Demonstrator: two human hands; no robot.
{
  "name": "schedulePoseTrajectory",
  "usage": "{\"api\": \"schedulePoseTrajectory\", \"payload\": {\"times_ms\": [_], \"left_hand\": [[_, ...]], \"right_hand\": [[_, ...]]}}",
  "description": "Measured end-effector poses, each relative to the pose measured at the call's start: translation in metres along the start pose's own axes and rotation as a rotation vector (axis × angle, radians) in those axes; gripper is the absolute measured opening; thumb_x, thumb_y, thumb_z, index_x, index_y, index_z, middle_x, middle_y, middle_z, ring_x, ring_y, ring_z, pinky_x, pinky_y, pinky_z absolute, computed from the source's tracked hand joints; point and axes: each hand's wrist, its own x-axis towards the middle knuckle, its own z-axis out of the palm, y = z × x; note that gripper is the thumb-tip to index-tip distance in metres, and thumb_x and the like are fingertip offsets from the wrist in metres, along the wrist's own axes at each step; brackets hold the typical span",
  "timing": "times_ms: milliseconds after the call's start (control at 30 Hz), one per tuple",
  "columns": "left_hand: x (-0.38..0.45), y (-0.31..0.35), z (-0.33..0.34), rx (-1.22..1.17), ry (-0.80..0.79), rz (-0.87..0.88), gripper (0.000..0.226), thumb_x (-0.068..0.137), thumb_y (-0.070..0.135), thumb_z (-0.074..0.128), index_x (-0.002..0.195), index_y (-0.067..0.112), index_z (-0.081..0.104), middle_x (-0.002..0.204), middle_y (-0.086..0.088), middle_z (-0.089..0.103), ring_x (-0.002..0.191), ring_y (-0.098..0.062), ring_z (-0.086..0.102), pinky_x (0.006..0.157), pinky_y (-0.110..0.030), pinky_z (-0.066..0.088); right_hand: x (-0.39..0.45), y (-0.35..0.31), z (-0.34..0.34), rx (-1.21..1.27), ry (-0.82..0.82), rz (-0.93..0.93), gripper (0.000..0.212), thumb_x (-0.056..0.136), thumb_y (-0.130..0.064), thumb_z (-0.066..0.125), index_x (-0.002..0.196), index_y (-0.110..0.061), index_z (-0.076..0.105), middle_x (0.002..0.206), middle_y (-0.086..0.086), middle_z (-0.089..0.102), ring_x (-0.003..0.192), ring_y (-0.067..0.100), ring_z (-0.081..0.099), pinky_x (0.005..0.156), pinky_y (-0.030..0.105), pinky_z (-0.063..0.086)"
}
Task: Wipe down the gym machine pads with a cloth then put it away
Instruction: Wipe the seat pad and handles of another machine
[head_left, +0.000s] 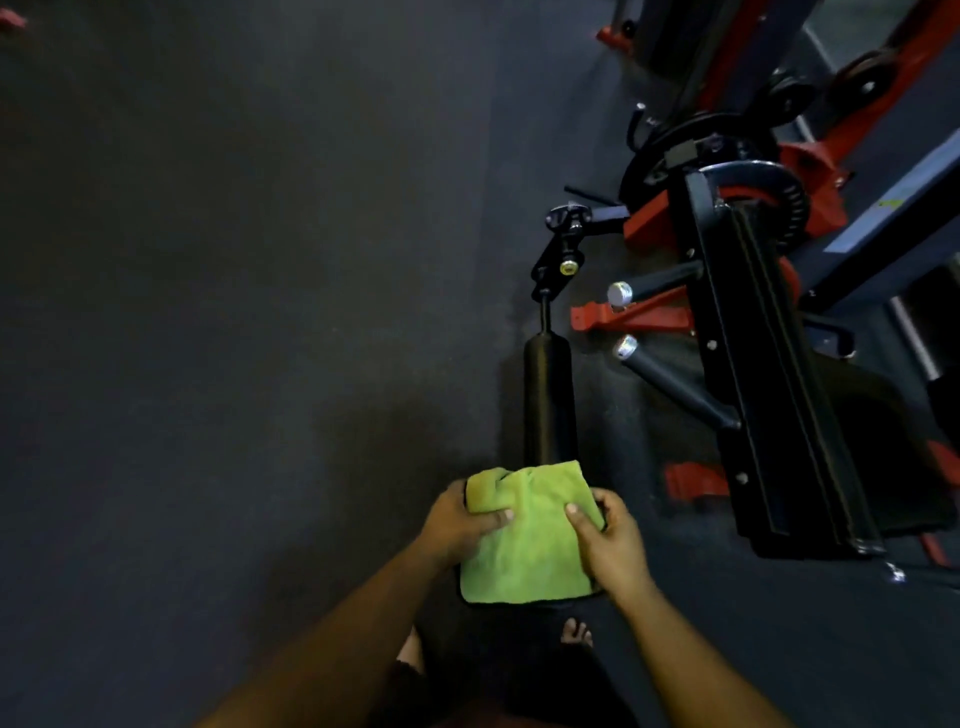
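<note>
Holding the green cloth (527, 540) between them, both hands gripped it low in the middle of the view, above the dark rubber floor (208, 312). The left hand (460, 525) had its fingers curled over the cloth's bunched upper left corner, thumb laid across the top face. The right hand (613, 545) pinched the right edge, thumb on top and fingers tucked behind. The cloth hung more or less flat and square between them, its far edge overlapping the near end of the black roller pad (549, 400); whether it touched the pad could not be told.

That pad was the relation to mind. It ran straight away from the hands, its long axis pointing forward toward the adjustment bracket (561, 260) at its far end. It lay directly ahead of the cloth, about midway between the two hands, so neither was clearly nearer. A wipe would probably need to run along that axis, away from the body.

To the right stood the machine's black frame (769, 374) with two capped handles (628, 348) jutting toward the pad, close enough that the right hand might brush them. Bare toes (576, 634) showed beneath the cloth.
</note>
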Motion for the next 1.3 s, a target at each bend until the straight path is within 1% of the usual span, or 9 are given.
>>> {"api": "schedulePoseTrajectory", "payload": {"times_ms": [167,367,500,633,800,867,933,1033,1300], "left_hand": [[0.035,0.01,0.005,-0.084,-0.032,-0.019,0.051,0.077,0.018,0.09,0.117,0.024,0.059,0.114,0.006,0.071,0.098,-0.006,0.069,0.071,-0.013,0.054],[0.128,-0.019,0.032,-0.033,-0.111,-0.045,0.058,0.079,0.004,0.085,0.124,0.027,0.056,0.115,0.009,0.068,0.092,0.012,0.067,0.071,-0.009,0.051],[0.194,-0.056,0.052,0.03,-0.051,-0.106,0.079,0.081,0.019,0.086,0.148,0.021,0.044,0.133,0.002,0.058,0.118,-0.012,0.057,0.086,-0.019,0.045],[0.264,-0.087,0.078,-0.011,-0.038,-0.126,0.073,0.087,0.016,0.08,0.149,0.016,0.042,0.136,0.004,0.055,0.119,-0.009,0.052,0.092,-0.017,0.042],[0.333,-0.118,0.093,0.005,-0.079,-0.138,0.063,0.088,0.045,0.074,0.142,0.022,0.051,0.136,-0.001,0.061,0.128,-0.023,0.058,0.107,-0.041,0.048],[0.351,-0.128,0.09,0.015,-0.105,-0.16,0.068,0.095,0.047,0.067,0.154,0.023,0.04,0.151,-0.002,0.047,0.14,-0.025,0.046,0.114,-0.039,0.04],[0.363,-0.135,0.084,-0.026,-0.12,-0.202,0.077,0.098,0.051,0.06,0.162,0.027,0.024,0.164,-0.001,0.028,0.148,-0.023,0.034,0.115,-0.032,0.033],[0.382,-0.137,0.073,-0.04,-0.179,-0.142,0.07,0.099,0.054,0.052,0.16,0.033,0.026,0.168,0.004,0.022,0.151,-0.017,0.028,0.119,-0.03,0.03],[0.436,-0.09,0.069,0.044,-0.266,0.019,0.061,0.105,0.045,0.047,0.16,0.028,0.027,0.168,0.004,0.023,0.154,-0.01,0.018,0.127,-0.033,0.017]], "right_hand": [[0.019,0.003,0.006,-0.048,0.136,0.034,0.02,0.095,-0.024,0.072,0.113,-0.024,0.062,0.101,-0.015,0.069,0.091,-0.007,0.064,0.073,0.01,0.046],[0.104,0.067,0.008,-0.074,0.205,0.103,0.031,0.095,-0.023,0.071,0.123,-0.02,0.058,0.11,-0.01,0.067,0.103,0.015,0.065,0.088,0.036,0.051],[0.168,0.116,0.017,-0.203,0.217,0.124,0.033,0.095,-0.026,0.071,0.125,-0.023,0.057,0.119,0.0,0.066,0.112,0.023,0.063,0.093,0.038,0.05],[0.227,0.145,0.031,-0.382,0.268,0.107,0.043,0.097,-0.034,0.064,0.136,-0.019,0.053,0.138,0.008,0.054,0.126,0.031,0.055,0.104,0.046,0.045],[0.258,0.17,0.092,-0.778,-0.033,0.097,0.105,0.075,-0.088,0.036,0.162,-0.04,0.004,0.171,0.001,0.001,0.156,0.03,0.009,0.113,0.069,0.028],[0.263,0.188,0.119,-0.954,-0.059,0.133,0.116,0.069,-0.094,0.036,0.159,-0.042,-0.013,0.17,0.006,-0.012,0.156,0.033,0.003,0.105,0.069,0.035],[0.266,0.197,0.133,-1.025,0.036,0.111,0.117,0.073,-0.085,0.053,0.161,-0.04,-0.009,0.169,0.014,-0.002,0.152,0.041,0.017,0.095,0.068,0.045],[0.28,0.202,0.139,-1.029,0.144,0.067,0.102,0.085,-0.07,0.057,0.163,-0.034,0.001,0.167,0.018,0.011,0.145,0.044,0.03,0.091,0.067,0.048],[0.388,0.153,0.14,-0.934,0.207,-0.034,0.093,0.094,-0.048,0.055,0.164,-0.014,0.003,0.169,0.017,0.014,0.147,0.041,0.034,0.11,0.063,0.038]]}}
